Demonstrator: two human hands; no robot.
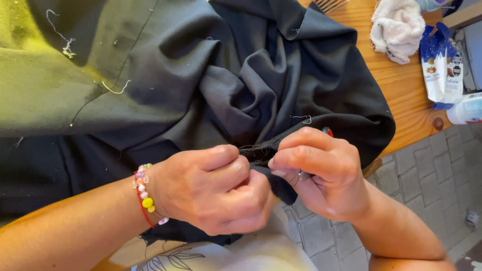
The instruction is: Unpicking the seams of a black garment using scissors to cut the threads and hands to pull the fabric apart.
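A large black cloth (241, 75) lies bunched over a wooden table and my lap, with loose white threads on it. My left hand (213, 193), a beaded bracelet on its wrist, pinches a frayed edge of the cloth (258, 150) between thumb and fingers. My right hand (321, 168) grips the same edge from the right. A thin metal tool with a red tip (327, 132) sits in that hand, mostly hidden by the fingers.
The wooden table (401, 85) shows at the upper right. On it lie a crumpled white towel (397, 27) and a blue-and-white packet (441, 62). Grey paved floor (432, 175) is below the table edge.
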